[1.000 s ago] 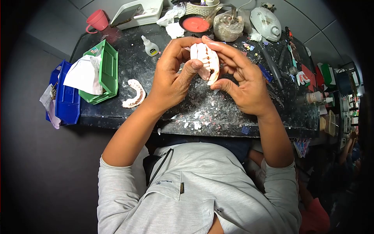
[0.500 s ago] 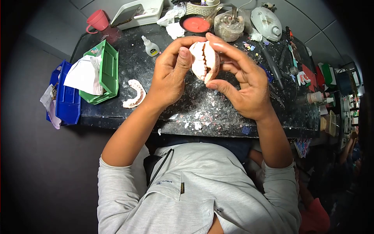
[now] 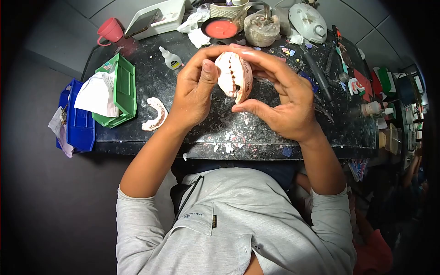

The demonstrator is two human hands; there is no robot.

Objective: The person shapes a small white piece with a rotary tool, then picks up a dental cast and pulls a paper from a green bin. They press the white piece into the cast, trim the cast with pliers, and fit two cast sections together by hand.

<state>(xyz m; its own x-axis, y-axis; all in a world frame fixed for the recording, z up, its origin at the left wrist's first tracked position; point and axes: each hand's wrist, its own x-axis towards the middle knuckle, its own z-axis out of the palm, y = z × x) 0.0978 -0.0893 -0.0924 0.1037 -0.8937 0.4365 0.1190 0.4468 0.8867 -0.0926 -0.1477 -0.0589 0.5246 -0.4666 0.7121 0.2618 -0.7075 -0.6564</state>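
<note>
A pale plaster dental model (image 3: 228, 75), two halves with rows of teeth meeting along a dark gap, is held up above the dark workbench. My left hand (image 3: 196, 85) curls round its left side, thumb raised and fingers behind it. At its right is my right hand (image 3: 286, 96), fingertips at the model's top and thumb near its lower end. Handwriting shows on the model's right side. A separate horseshoe-shaped plaster piece (image 3: 156, 114) lies on the bench (image 3: 192, 137) to the left, near a small white bottle (image 3: 171, 58).
Green (image 3: 125, 91) and blue bins (image 3: 80, 119) stand at the left. Along the back are a pink cup (image 3: 110, 31), a bowl of red material (image 3: 221, 29) and a plaster-crusted container (image 3: 262, 31). A dark handpiece (image 3: 318, 75) lies at right. Another person's pink sleeve (image 3: 376, 250) shows lower right.
The model has turned in my hands, showing more of its written side, and shifted slightly left. My right thumb has moved left and down. The whole view has shifted slightly.
</note>
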